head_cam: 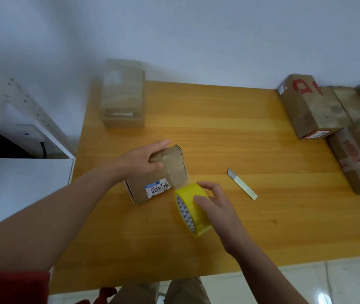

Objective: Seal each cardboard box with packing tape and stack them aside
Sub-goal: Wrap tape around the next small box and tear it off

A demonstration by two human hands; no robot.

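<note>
Red sleeve (12, 286): near left corner. Both bare forearms reach out from here over the table (218, 233).
Right hand (214, 200): thumb and fingers curled round the yellow tape roll (191, 210), which is held on edge just off the near-right corner of the small box.
Left hand (144, 160): grips the far-left top edge of the small box (152, 181), which sits mid-table.
Tape strip (178, 172): clear band running from the roll up the box's right end; it looks taut.
Step (judged): laying tape over the seam, partway through this box.
Doing it well: pull in line with the seam, low and taut, with the left hand pinning the box against the tug. Rub the band down before cutting, or it may wrinkle or lift at the end.
Cutter blade (241, 183): flat on the table right of the roll, apart from both hands. One hand would have to let go to fetch it.
Far box (123, 95): far left on the table, blurred; cannot tell whether it is sealed.
Right-hand boxes (310, 108): cluster at the right edge, with tape bands visible.
White unit (21, 172): left of the table, off the work path.
Obstructions: nothing between roll and box. The bare blade is the hazard when reaching.
</note>
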